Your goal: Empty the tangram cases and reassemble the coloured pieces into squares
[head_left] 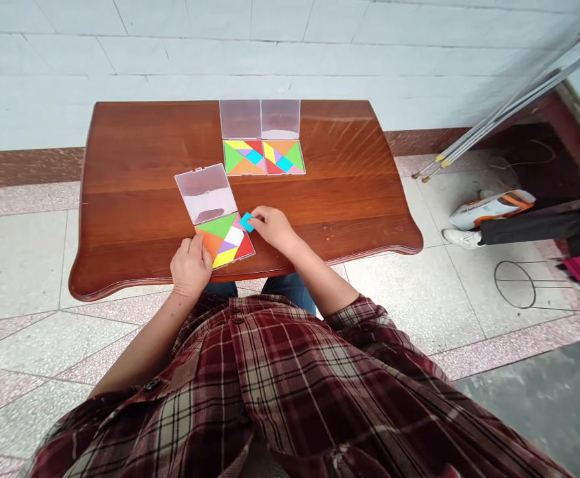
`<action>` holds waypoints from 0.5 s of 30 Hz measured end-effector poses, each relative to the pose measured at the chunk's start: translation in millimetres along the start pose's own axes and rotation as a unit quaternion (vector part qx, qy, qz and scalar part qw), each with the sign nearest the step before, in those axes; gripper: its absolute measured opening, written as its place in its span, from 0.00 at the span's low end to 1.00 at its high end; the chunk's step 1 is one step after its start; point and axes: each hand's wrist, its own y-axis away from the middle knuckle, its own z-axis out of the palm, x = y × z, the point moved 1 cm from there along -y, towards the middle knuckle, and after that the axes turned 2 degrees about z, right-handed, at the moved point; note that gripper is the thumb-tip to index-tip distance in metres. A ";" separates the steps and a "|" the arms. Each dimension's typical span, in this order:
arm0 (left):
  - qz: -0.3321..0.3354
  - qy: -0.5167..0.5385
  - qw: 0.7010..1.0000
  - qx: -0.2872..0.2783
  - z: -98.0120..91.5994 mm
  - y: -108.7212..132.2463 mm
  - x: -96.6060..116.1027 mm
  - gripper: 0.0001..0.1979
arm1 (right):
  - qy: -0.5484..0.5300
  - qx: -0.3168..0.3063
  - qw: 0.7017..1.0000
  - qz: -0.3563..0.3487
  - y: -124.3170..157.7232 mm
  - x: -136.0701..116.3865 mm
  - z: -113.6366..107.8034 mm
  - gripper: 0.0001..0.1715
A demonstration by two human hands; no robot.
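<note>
A tangram case (pixel 224 239) lies open near the front edge of the wooden table (pixel 350 199), its clear lid (pixel 206 192) folded back. The coloured pieces inside leave a white gap in the middle. My left hand (pixel 190 265) rests on the case's near left corner, fingers curled against it. My right hand (pixel 273 227) pinches a small blue square piece (pixel 247 222) just beside the case's right edge.
Two more open tangram cases (pixel 263 157) lie side by side at the back of the table, full of coloured pieces. Another person's legs and shoes (pixel 489 211) show at the right, next to metal poles (pixel 509 99) and a wire stand (pixel 516 284).
</note>
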 end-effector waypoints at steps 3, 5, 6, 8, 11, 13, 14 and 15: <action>-0.001 0.009 1.000 0.000 0.0 -0.7 -0.2 0.21 | 0.040 0.017 0.998 0.048 -1.8 20.2 -18.0 0.06; 0.000 0.016 1.000 0.002 -0.2 -0.5 -0.1 0.20 | 0.085 0.037 0.994 0.065 -0.2 25.1 -23.8 0.08; 0.002 0.020 1.000 0.004 -0.1 -0.2 -0.1 0.20 | 0.104 0.055 0.991 0.063 1.7 24.0 -24.1 0.10; 0.006 0.025 1.000 0.008 0.0 0.6 -0.3 0.20 | 0.122 0.074 0.989 0.034 7.9 15.4 -19.4 0.12; 0.007 0.026 1.000 0.013 -0.2 1.4 -0.4 0.21 | 0.111 -0.001 0.992 -0.066 20.4 -6.7 -3.6 0.12; 0.007 0.026 1.000 0.011 -0.7 1.6 0.2 0.21 | 0.123 -0.075 0.982 -0.122 28.7 -20.9 6.5 0.14; 0.007 0.026 1.000 0.010 -0.9 1.5 0.6 0.21 | 0.139 -0.107 0.975 -0.135 32.1 -26.7 10.4 0.16; 0.008 0.024 1.000 0.007 -1.0 1.4 1.0 0.21 | 0.158 -0.132 0.968 -0.140 34.9 -31.7 13.6 0.18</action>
